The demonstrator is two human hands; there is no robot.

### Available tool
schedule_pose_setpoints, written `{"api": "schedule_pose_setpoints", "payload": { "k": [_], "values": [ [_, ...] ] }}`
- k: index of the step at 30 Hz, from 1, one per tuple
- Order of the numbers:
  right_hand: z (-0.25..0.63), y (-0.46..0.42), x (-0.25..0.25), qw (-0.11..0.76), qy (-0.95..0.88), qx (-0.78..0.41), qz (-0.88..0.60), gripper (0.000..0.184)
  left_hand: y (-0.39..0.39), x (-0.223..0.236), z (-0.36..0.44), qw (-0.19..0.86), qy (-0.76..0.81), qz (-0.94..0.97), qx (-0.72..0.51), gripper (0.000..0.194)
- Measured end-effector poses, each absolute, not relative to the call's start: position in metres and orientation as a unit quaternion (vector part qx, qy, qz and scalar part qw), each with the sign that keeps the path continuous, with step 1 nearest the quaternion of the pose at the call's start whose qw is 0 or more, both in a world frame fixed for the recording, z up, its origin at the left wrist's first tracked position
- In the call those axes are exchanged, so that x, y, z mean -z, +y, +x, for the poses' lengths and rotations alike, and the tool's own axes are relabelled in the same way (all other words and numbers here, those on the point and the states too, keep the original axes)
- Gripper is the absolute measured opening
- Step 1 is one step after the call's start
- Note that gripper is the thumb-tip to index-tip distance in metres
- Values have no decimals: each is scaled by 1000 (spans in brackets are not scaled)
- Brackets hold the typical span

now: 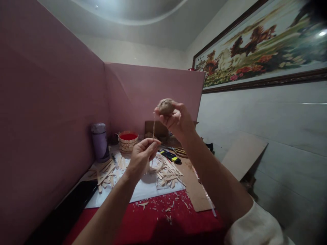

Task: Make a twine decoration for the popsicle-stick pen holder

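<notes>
**Near-upright strand (154, 127) links low left hand (145, 153) to raised right hand (178, 120)**

Farthest left, a purple bottle (100, 144) stands on the desk (153, 217) beside a stick-trimmed container (128, 145) with a red interior. Next, in front of the container, the left hand pinches the strand between thumb and forefinger. From that pinch the strand climbs almost straight up, its long axis near vertical, to a rounded, brownish ball (166, 107). The ball sits above and slightly right of the left fingertips, off the desk, gripped in the curled fingers of the right hand, clearly the nearer one. Farther right and below lie thin wooden pieces (170, 172) and a black-and-yellow tool (170, 156).
</notes>
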State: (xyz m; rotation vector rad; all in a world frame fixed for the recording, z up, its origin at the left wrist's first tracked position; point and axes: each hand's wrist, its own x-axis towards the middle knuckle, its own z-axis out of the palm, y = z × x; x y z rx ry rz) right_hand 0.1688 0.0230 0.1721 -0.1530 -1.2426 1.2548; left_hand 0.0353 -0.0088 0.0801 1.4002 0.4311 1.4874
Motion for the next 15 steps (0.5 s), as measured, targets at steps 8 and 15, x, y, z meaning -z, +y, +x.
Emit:
{"api": "schedule_pose_setpoints", "payload": {
  "k": [8,15],
  "values": [
    [231,40,-175,836,-434,-329,-62,17,-14,-91,-4,453,218,609,-613,19],
    [252,53,-153,917,-323,-204,-114,22,-17,-99,-25,463,214,580,-635,14]
  ]
}}
